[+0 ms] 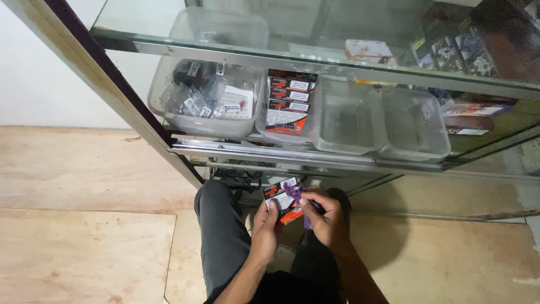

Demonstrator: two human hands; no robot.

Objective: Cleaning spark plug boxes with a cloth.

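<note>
Head view: pale plywood floor (84,236) at left. Clear plastic tub of small bagged parts (205,98) on lower shelf of glass display cabinet (315,160). Below, left hand (264,228) grips small black-and-orange flat packet (282,198), fingers curled on its left edge. Right hand (326,217) touches packet's right side, fingertips pinching purple strip (293,192). Two empty clear tubs (382,121) further right on shelf.

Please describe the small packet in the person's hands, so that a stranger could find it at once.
Below the glass cabinet, above the person's knees, both hands meet. The small packet sits between left hand and right hand. Unlike similar packets stacked in the container, a purple item lies against it.
</note>
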